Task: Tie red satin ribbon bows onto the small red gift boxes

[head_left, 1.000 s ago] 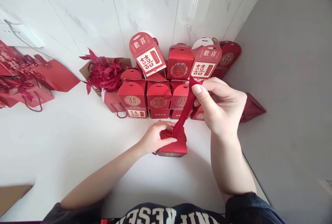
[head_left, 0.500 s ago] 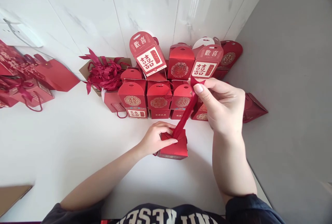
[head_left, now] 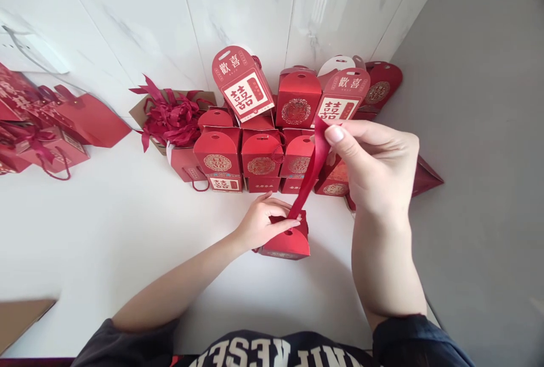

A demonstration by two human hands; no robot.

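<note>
A small red gift box stands on the white table in front of me. My left hand grips the top of this box with its fingers closed round the flap. From the box top a dark red ribbon runs up and to the right, pulled taut. My right hand pinches the ribbon's upper end between thumb and forefinger, raised well above the box.
Several finished red boxes are stacked in rows against the tiled wall. A brown carton of loose red ribbons sits to their left. Red paper bags lie at the far left. A grey wall bounds the right.
My right hand has drawn the ribbon's end a little higher and to the right. The box's arched flap with its hole now shows beside my left fingers.
</note>
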